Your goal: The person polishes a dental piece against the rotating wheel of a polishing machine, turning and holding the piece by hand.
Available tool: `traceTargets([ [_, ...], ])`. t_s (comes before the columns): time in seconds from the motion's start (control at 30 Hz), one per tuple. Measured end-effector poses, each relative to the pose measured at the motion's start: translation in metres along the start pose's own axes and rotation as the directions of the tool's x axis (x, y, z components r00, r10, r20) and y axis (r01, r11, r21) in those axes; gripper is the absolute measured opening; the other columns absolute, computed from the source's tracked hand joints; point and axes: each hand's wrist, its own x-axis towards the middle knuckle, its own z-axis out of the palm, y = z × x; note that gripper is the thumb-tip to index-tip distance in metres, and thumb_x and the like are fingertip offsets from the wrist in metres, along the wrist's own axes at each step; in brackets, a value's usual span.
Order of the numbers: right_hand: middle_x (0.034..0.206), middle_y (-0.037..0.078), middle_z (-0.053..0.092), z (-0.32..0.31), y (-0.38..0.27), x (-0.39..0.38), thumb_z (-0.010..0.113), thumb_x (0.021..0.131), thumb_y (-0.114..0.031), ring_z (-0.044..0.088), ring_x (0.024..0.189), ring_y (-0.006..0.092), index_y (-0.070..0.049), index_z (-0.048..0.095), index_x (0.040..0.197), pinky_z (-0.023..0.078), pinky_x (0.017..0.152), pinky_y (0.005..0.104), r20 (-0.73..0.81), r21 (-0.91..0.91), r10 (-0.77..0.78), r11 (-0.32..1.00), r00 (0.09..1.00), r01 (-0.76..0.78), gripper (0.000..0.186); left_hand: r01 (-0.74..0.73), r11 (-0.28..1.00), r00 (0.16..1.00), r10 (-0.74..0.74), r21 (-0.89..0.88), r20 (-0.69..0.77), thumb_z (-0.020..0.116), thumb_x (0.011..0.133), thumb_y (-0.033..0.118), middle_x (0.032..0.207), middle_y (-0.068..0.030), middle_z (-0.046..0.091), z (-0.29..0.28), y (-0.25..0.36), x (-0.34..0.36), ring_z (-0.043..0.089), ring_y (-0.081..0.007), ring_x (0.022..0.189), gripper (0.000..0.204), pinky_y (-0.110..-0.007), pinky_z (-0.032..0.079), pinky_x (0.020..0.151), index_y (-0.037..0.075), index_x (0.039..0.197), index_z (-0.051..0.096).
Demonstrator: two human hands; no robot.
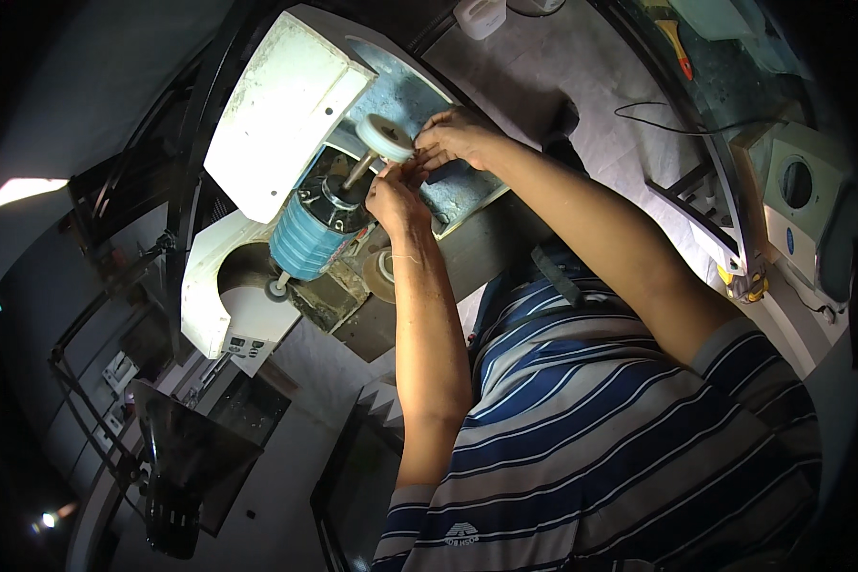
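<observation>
A white buffing wheel (385,138) sits on the end of a metal shaft, which runs from a blue ribbed motor (310,238). Just below the wheel's edge, my left hand (397,198) is closed in a pinch. My right hand (456,140) comes in from the right, its fingers bent and pressed together close to the wheel's rim. Both sets of fingertips meet beside the wheel. Whatever small thing they hold is hidden between the fingers, and I cannot tell whether it touches the wheel.
A white housing (281,114) stands left of the wheel, with a dusty hood (405,81) behind. A small round tip (276,289) sits at the motor's other end, near a tan disc (381,272). A black lamp shade (186,458) hangs lower left; a boxy machine (799,205) stands right.
</observation>
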Motion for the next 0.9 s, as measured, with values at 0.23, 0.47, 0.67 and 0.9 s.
traceTargets([
  [0.23,0.084,0.019,0.066,-0.003,-0.004,0.007,0.067,0.077,-0.005,0.069,0.074,0.0265,0.001,0.055,0.086,0.061,0.066,0.0362,-0.047,-0.051,-0.008,0.999,0.999,0.006,0.016,0.031,0.999,0.997,-0.029,-0.035,0.067,0.049,0.085,-0.002,0.077,-0.0169,0.065,0.003,-0.005,0.007,0.063,-0.0235,0.062,0.018,-0.03,0.051,0.054,-0.012,0.092,0.062],
  [0.47,0.085,0.016,0.067,0.001,0.0,0.003,0.065,0.081,-0.01,0.069,0.077,0.0248,-0.002,0.058,0.089,0.059,0.067,0.0344,-0.077,-0.089,0.002,0.996,0.997,-0.009,0.014,0.03,0.998,0.997,-0.026,-0.057,0.069,0.048,0.082,-0.004,0.076,-0.017,0.065,-0.003,-0.005,0.006,0.064,-0.0237,0.062,0.018,-0.03,0.051,0.054,-0.012,0.09,0.062],
  [0.67,0.085,0.016,0.067,-0.004,-0.002,0.007,0.066,0.081,-0.01,0.069,0.077,0.0248,-0.002,0.057,0.091,0.059,0.066,0.0342,-0.031,-0.071,-0.014,0.997,0.999,0.011,0.016,0.042,0.998,0.996,-0.038,-0.044,0.086,0.047,0.082,-0.005,0.078,-0.0181,0.065,0.002,-0.003,0.009,0.064,-0.0241,0.062,0.016,-0.031,0.052,0.054,-0.011,0.087,0.061],
  [0.9,0.085,0.018,0.065,0.0,-0.007,0.0,0.067,0.08,-0.006,0.069,0.074,0.0242,0.002,0.054,0.09,0.061,0.066,0.0351,0.006,-0.156,-0.044,0.987,0.999,0.045,0.018,-0.024,0.994,0.999,0.027,-0.104,0.028,0.049,0.092,0.002,0.077,-0.013,0.063,-0.002,-0.012,-0.007,0.061,-0.0197,0.062,0.012,-0.029,0.051,0.057,-0.006,0.093,0.058],
])
